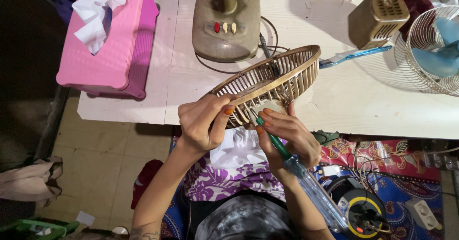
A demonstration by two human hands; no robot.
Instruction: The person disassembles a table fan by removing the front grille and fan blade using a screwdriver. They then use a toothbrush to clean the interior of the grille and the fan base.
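My left hand [203,123] grips the near rim of a beige slotted fan guard [277,75], held tilted above the white table's [334,106] front edge. My right hand [287,135] holds a screwdriver [299,170] with a green shaft and a clear handle. Its tip points up into the guard's lower edge, close to my left thumb. A white cloth [236,149] lies on my lap under both hands.
A dirty fan base [225,22] with coloured buttons stands behind the guard, its cord looped around it. A pink tissue box [107,34] sits at the left. A motor housing [377,17], wire cage with blue blades [432,49] and toothbrush [354,56] lie at the right. A cable reel [363,211] rests on the floor.
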